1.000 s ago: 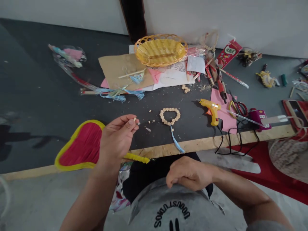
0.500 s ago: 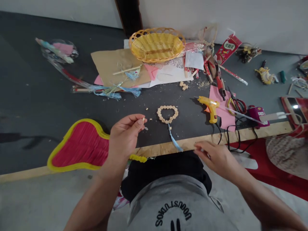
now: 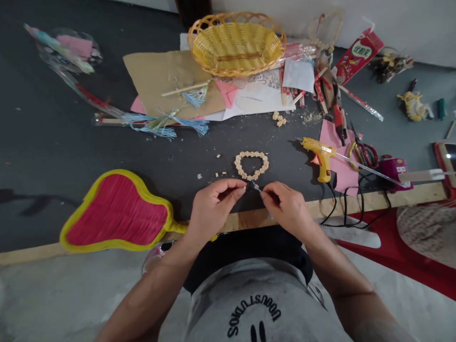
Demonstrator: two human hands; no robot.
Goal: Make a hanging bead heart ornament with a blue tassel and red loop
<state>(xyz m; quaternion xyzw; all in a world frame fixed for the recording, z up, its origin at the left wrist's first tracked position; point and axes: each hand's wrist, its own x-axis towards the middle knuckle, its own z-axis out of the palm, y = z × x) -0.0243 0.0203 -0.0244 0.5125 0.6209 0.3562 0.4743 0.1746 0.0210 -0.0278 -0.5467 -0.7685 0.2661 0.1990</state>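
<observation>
A ring of small pale wooden pieces (image 3: pixel 236 163), roughly heart-shaped, lies on the dark table in front of me. From its lower edge hangs a light blue tassel (image 3: pixel 257 187). My right hand (image 3: pixel 287 206) pinches this tassel just below the ring, and its lower end is mostly hidden behind the fingers. To the left, my left hand (image 3: pixel 217 206) holds a small pale piece (image 3: pixel 245 188) between thumb and forefinger, close to the top of the tassel. A few loose pale bits (image 3: pixel 217 175) lie beyond my left hand.
A yellow glue gun (image 3: pixel 323 159) rests at right beside scissors (image 3: pixel 364 154) and pink paper (image 3: pixel 345 182), its cable hanging over the wooden edge. A red-and-yellow fan (image 3: pixel 117 213) lies left. Behind are a wicker basket (image 3: pixel 237 69), brown paper (image 3: pixel 153 80) and blue tassels (image 3: pixel 194 127).
My left hand has moved right, toward the tassel, with its small piece. My right hand has come in from the right and taken hold of the tassel. The view has shifted slightly.
</observation>
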